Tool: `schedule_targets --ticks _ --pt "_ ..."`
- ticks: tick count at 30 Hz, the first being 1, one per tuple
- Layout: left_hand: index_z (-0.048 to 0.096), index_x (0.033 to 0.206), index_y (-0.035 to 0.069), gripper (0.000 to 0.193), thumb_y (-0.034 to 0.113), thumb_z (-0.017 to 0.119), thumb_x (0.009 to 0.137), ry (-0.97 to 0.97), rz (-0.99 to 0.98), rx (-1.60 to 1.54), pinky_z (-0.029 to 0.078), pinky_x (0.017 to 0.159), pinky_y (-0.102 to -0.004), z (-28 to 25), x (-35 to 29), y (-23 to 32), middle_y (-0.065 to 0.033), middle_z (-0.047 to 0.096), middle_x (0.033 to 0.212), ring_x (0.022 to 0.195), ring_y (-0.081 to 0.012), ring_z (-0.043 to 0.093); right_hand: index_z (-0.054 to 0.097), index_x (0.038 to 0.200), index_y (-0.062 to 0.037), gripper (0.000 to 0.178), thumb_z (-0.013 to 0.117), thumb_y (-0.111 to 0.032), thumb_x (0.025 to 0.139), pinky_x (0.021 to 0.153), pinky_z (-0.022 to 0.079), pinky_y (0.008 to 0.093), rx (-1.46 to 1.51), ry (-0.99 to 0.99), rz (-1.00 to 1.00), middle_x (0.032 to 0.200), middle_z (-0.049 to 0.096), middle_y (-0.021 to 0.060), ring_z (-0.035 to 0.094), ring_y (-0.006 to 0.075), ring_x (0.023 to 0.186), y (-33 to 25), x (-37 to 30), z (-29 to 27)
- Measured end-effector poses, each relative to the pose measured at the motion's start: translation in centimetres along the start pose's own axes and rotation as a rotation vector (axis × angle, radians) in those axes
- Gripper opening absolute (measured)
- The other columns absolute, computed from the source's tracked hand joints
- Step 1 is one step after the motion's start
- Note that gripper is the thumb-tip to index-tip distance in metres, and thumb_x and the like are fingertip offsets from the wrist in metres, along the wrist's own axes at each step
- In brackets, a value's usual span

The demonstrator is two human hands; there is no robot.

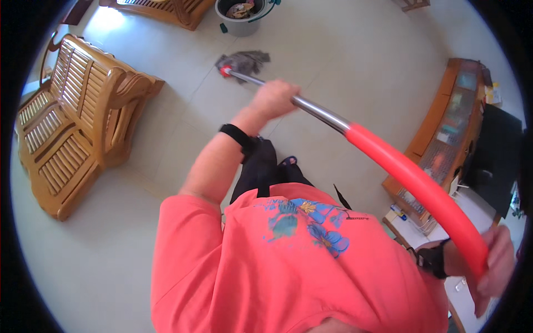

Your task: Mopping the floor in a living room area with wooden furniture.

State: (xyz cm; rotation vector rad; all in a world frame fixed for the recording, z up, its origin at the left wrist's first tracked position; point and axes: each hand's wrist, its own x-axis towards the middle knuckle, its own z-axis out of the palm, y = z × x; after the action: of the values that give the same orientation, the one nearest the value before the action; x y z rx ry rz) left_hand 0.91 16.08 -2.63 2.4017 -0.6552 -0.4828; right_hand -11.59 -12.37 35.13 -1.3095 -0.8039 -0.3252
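Note:
A mop with a red grip and a metal pole slants across in front of me, from the lower right to the upper left. My left hand is wrapped round the metal pole, nearer the mop's lower end. At the top end of the red grip, my right hand is closed round it, partly behind it. The grey mop head lies spread on the tiled floor, joined to the pole by a red fitting. Both wrists wear black bands.
A grey bucket with cloths inside stands just beyond the mop head. To the left is a slatted wooden bench, with another wooden seat at the far left. On the right stand a wooden cabinet and a black screen.

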Motion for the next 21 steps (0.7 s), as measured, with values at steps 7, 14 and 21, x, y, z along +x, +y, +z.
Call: schedule_targets --ticks 7,14,21 --pt "0.048 0.070 0.005 0.028 0.013 0.076 0.071 0.250 -0.020 0.000 0.044 0.063 -0.0397 5.6 -4.0 -20.1 -0.0131 0.053 0.070 0.067 -0.0333 0.052 0.056 0.067 -0.0019 0.010 0.064 -0.003 0.073 0.070 0.050 0.0448 0.163 -0.341 0.326 0.075 0.058 0.0093 0.058 0.0256 0.068 11.5 -8.7 3.4" --pt "0.054 0.077 0.008 0.026 0.019 0.076 0.068 0.012 -0.095 0.172 0.045 0.075 -0.0441 10.5 -4.4 -12.4 -0.0145 0.058 0.080 0.082 -0.0368 0.056 0.060 0.070 -0.0023 0.012 0.061 -0.010 0.079 0.081 0.046 0.0466 0.146 -0.052 0.504 0.073 0.061 0.0087 0.061 0.0260 0.070 5.9 -18.2 -1.7" --pt "0.059 0.088 0.007 0.024 0.016 0.071 0.069 -0.365 0.129 0.119 0.046 0.085 -0.0440 20.3 -1.0 9.1 -0.0153 0.062 0.093 0.093 -0.0357 0.057 0.052 0.065 -0.0112 0.012 0.058 -0.013 0.075 0.065 0.044 0.0389 -0.271 0.442 0.633 0.066 0.056 0.0020 0.053 0.0180 0.057 -11.9 -23.5 -8.4"
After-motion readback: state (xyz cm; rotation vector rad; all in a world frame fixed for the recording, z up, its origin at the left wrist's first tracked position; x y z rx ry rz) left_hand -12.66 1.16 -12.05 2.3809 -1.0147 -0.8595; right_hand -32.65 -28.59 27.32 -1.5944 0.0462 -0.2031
